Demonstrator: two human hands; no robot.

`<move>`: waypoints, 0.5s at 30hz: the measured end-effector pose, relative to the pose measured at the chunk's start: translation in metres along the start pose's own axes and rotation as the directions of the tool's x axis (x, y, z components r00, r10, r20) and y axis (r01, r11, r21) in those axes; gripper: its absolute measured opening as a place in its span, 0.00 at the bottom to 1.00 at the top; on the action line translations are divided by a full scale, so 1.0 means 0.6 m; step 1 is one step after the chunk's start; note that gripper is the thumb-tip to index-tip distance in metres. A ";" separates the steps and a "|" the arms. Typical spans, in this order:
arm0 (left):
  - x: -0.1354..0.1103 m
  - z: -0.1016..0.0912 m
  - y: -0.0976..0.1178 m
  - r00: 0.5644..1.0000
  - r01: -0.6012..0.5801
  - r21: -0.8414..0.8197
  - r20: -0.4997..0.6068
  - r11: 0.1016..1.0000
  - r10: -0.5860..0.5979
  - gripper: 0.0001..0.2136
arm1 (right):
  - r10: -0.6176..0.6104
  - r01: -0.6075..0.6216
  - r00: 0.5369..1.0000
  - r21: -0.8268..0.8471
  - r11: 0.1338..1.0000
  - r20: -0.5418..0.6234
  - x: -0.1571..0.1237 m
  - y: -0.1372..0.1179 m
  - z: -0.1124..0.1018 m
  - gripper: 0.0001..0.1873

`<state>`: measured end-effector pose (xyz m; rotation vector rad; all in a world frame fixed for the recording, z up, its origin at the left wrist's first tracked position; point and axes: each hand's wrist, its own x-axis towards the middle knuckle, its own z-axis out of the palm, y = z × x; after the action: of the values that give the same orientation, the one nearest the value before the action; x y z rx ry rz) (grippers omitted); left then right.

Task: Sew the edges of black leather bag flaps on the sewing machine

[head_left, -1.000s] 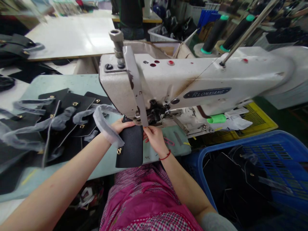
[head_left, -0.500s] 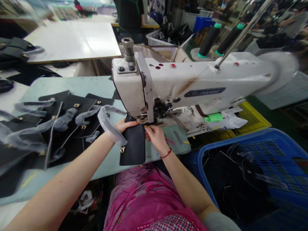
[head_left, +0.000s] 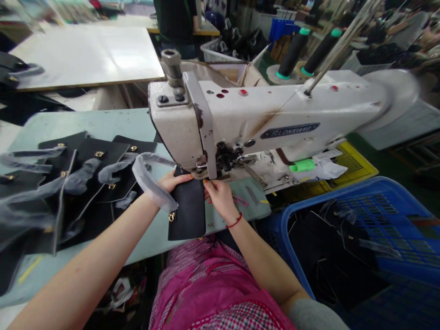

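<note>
A black leather bag panel (head_left: 187, 211) lies under the presser foot of a white sewing machine (head_left: 233, 110). It carries a gold clasp and a handle strap (head_left: 151, 185) wrapped in clear plastic. My left hand (head_left: 173, 181) reaches through the strap loop and holds the panel's left part, one digit stretched across the top and the other fingers mostly hidden. Close to the needle area, my right hand (head_left: 220, 197) pinches the panel's right edge, its fingers closed. The machine head hides the stitching point.
Similar black panels (head_left: 103, 156) with plastic-wrapped straps lie piled to the left. A blue basket (head_left: 285, 229) with black pieces stands on the right. On the machine bed lie pink snips (head_left: 239, 200). Thread cones (head_left: 294, 52) stand behind, and a person (head_left: 176, 23) is at the back.
The view has shifted slightly, so the machine and panels appear further left. Both hands keep their hold on the panel, nearly unmoved relative to the machine.
</note>
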<state>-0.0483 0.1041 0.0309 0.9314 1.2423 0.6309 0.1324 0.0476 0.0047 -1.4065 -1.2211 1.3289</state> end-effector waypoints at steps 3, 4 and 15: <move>0.000 -0.001 0.000 1.000 -0.003 0.014 -0.020 1.000 0.003 0.25 | -0.007 0.007 1.000 -0.036 0.999 0.004 0.001 0.001 -0.001 0.23; 0.000 -0.002 0.000 1.000 -0.003 0.018 -0.023 1.000 0.004 0.25 | -0.014 0.015 1.000 -0.052 0.999 0.006 0.001 0.000 -0.001 0.23; 0.008 -0.008 0.006 0.997 -0.081 0.023 -0.017 0.996 0.081 0.31 | -0.042 0.073 0.991 -0.251 0.965 0.127 -0.069 -0.094 -0.095 0.15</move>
<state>-0.0516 0.1112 0.0314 1.0013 1.2341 0.6915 0.1846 0.0204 0.0733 -1.4714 -1.5472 1.2657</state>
